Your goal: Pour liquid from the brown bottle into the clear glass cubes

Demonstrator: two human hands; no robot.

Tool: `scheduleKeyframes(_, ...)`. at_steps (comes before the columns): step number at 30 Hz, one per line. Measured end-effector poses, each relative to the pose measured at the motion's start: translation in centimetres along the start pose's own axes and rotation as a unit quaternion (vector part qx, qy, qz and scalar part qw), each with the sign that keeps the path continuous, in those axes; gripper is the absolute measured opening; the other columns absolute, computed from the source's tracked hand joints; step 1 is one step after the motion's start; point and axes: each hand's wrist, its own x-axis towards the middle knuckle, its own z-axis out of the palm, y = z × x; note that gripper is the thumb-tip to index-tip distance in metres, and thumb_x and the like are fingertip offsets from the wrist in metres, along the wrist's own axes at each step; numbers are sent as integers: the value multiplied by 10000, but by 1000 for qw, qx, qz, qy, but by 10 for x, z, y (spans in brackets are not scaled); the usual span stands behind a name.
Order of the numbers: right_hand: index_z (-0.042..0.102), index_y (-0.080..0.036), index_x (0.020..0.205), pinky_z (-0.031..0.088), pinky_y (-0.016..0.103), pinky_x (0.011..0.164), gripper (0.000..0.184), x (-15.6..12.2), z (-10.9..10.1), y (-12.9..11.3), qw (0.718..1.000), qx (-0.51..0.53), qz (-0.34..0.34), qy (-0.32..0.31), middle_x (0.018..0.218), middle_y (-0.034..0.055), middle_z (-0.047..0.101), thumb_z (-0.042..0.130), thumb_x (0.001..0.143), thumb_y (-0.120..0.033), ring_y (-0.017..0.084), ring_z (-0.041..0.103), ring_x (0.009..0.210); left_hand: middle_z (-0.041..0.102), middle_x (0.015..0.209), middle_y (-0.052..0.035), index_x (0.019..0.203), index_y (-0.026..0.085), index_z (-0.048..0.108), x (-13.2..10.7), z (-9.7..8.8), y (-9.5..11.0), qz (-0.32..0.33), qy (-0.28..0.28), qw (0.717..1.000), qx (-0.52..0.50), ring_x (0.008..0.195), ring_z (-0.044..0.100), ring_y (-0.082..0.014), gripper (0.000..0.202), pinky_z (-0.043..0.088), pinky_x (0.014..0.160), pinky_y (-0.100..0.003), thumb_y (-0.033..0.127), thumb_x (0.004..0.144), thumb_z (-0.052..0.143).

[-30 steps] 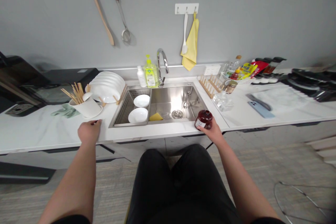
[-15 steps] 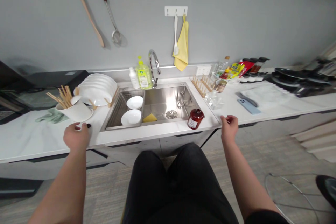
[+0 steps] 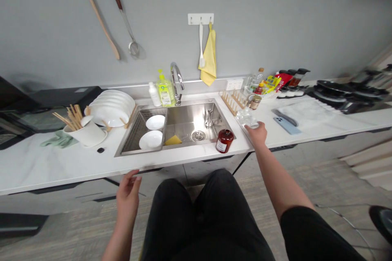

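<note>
My right hand [image 3: 257, 133] reaches over the counter with fingers apart, close to clear glassware [image 3: 247, 118]; whether it touches the glass I cannot tell. In front of the counter edge hangs my left hand [image 3: 129, 189], open, thumb and fingers apart, holding nothing. A reddish-brown bottle [image 3: 224, 142] with a white label stands upright on the front rim beside the sink [image 3: 196, 108]. Left of the sink, a small black round piece [image 3: 101, 150] lies on the counter. Two white bowls [image 3: 151, 140] sit in the sink's left basket, near a yellow sponge [image 3: 173, 140].
White plates [image 3: 112, 108] stand in a rack behind a white holder of chopsticks [image 3: 87, 133]. A green soap bottle [image 3: 165, 91] stands beside the faucet [image 3: 177, 81]. Right of the sink are a wooden rack [image 3: 233, 102], a jar [image 3: 254, 102], a blue phone [image 3: 287, 125] and black pans [image 3: 333, 89].
My left hand has come away from beside the black piece, moving right and toward my body. My right hand has shifted left and slightly up, to the glassware.
</note>
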Motion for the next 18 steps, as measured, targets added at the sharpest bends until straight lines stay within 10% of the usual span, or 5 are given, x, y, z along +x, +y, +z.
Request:
scheduleKeyframes(7,688,-216,1322,664,603,1023,928,-67,-72,5,981,179,-51,-50,1184,143,817,1014,620,-729,398,779,1120,821,1177,-86,1114,271,835,-3,-6,57,50,-71,994,-62,1125,763,-309,353,615,1047,-441,597,980,814)
scheduleKeyframes(13,700,-270,1361,675,503,1059,755,-194,-138,-46,879,358,-135,-286,1309,115,803,1072,763,-544,338,791,1184,860,1181,-110,1229,227,838,-25,48,136,109,-244,954,-138,1108,798,-279,346,613,1044,-419,497,1013,853)
scheduleKeyframes(18,668,-302,1483,671,466,1059,778,-277,-134,-85,787,388,-174,-447,1390,113,778,1039,839,-531,330,794,1209,755,1590,-147,1656,308,647,-52,76,188,155,-415,862,-247,1512,694,-334,621,530,1271,-493,419,1069,817)
